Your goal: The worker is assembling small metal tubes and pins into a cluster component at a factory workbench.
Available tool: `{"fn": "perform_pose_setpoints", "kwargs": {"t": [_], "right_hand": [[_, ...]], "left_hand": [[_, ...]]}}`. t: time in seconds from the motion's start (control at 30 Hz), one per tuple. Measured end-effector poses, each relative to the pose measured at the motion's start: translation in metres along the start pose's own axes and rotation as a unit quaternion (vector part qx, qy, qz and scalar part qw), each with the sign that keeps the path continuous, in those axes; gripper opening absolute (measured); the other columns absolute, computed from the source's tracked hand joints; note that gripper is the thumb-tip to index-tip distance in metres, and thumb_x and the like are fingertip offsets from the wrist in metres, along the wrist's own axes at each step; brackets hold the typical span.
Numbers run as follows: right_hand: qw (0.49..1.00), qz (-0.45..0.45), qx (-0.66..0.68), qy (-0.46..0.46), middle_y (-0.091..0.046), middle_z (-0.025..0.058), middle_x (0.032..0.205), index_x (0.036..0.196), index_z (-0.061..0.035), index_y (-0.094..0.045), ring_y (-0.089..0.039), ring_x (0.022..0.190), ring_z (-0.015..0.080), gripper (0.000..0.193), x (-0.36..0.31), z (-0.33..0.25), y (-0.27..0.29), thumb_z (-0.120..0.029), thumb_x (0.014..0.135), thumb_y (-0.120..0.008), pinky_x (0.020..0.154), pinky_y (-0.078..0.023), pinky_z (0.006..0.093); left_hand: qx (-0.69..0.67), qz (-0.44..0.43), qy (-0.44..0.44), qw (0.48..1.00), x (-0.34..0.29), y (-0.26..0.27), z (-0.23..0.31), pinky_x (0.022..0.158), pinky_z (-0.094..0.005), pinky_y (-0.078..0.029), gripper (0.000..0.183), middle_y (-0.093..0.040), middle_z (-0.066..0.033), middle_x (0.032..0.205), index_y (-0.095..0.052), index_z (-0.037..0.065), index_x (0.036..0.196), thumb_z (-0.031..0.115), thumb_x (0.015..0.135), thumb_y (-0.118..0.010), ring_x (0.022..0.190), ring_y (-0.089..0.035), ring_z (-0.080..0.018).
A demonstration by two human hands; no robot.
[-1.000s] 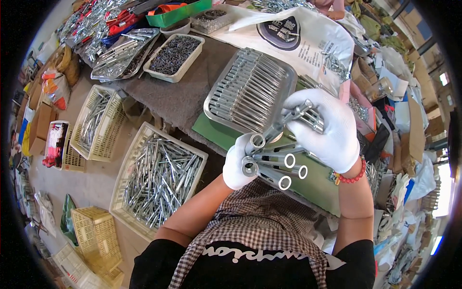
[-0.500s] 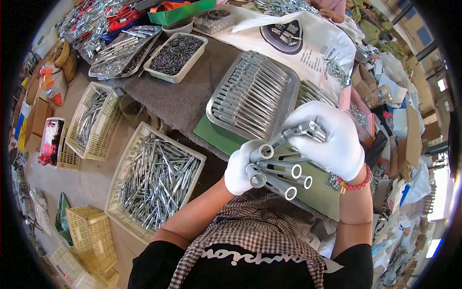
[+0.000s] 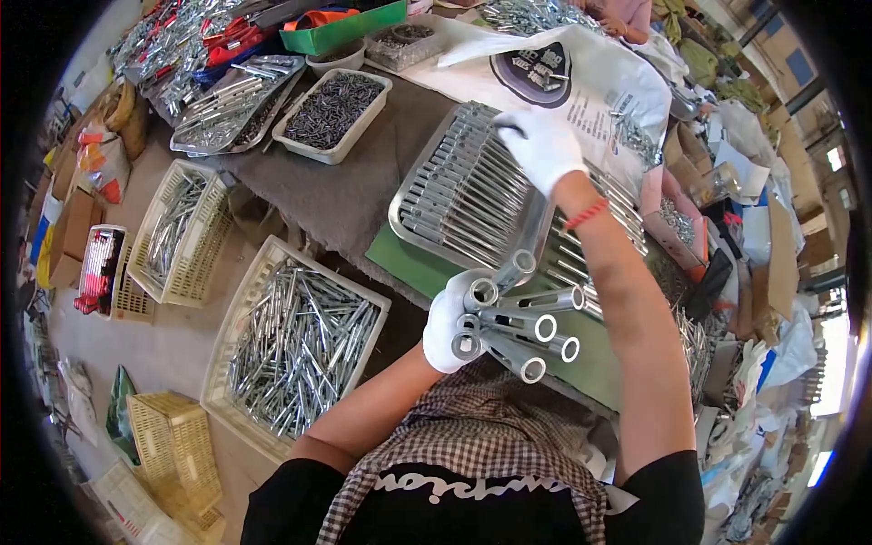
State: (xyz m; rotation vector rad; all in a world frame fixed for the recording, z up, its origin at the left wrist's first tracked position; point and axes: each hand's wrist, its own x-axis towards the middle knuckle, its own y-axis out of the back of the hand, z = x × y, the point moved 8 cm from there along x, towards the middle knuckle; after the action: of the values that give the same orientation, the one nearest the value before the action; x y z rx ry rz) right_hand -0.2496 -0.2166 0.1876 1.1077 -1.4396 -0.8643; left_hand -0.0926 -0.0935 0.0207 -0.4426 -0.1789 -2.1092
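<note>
Here the left hand (image 3: 447, 329), in a white glove, is closed around a fan of metal tubes (image 3: 518, 318), their open ends pointing up and to the right over the green mat (image 3: 409, 263). The right hand (image 3: 542, 145), also gloved, reaches out to the metal tray (image 3: 420, 202) of laid-out tubes, fingers curled down on them; whether it grips one cannot be told. A cream basket (image 3: 238, 338) of metal parts sits well to the left.

bright daylight, sharp, fisheye-bent dark rim
</note>
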Motion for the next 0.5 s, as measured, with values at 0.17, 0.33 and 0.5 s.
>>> {"fn": "perform_pose_setpoints", "kwargs": {"t": [0.17, 0.33, 0.5], "right_hand": [[0.997, 0.049, -0.059, -0.008, -0.064, 0.0132, 0.096, 0.097, -0.0101, -0.067, -0.062, 0.09, 0.0317, 0.023, 0.018, -0.011, -0.029, -0.027, 0.081, -0.063, 0.082, -0.049, 0.0409], [0.997, 0.031, -0.058, -0.045, -0.065, 0.0148, 0.095, 0.095, -0.0079, -0.065, -0.062, 0.09, 0.0332, 0.026, 0.024, -0.009, -0.033, -0.027, 0.077, -0.068, 0.082, -0.049, 0.0411], [0.985, -0.007, 0.148, -0.089, -0.068, 0.0142, 0.106, 0.114, -0.007, -0.061, -0.065, 0.096, 0.0236, 0.04, 0.008, 0.005, -0.012, -0.029, 0.08, -0.067, 0.084, -0.05, 0.0323]], "left_hand": [[-0.123, 0.024, 0.138, 0.982, -0.009, 0.004, -0.023, 0.077, -0.0346, -0.05, 0.057, -0.062, -0.0133, 0.1, -0.046, 0.003, 0.118, 0.015, 0.071, -0.076, 0.086, -0.063, -0.0268], [-0.101, 0.031, 0.083, 0.991, -0.002, 0.005, 0.0, 0.083, -0.0305, -0.048, 0.059, -0.057, -0.0074, 0.106, -0.044, 0.004, 0.119, 0.011, 0.07, -0.077, 0.093, -0.058, -0.0161], [-0.293, 0.099, 0.225, 0.924, -0.003, 0.001, -0.007, 0.074, -0.0292, -0.05, 0.034, -0.057, -0.0016, 0.089, -0.053, 0.013, 0.096, 0.047, 0.092, -0.05, 0.082, -0.058, -0.0133]]}}
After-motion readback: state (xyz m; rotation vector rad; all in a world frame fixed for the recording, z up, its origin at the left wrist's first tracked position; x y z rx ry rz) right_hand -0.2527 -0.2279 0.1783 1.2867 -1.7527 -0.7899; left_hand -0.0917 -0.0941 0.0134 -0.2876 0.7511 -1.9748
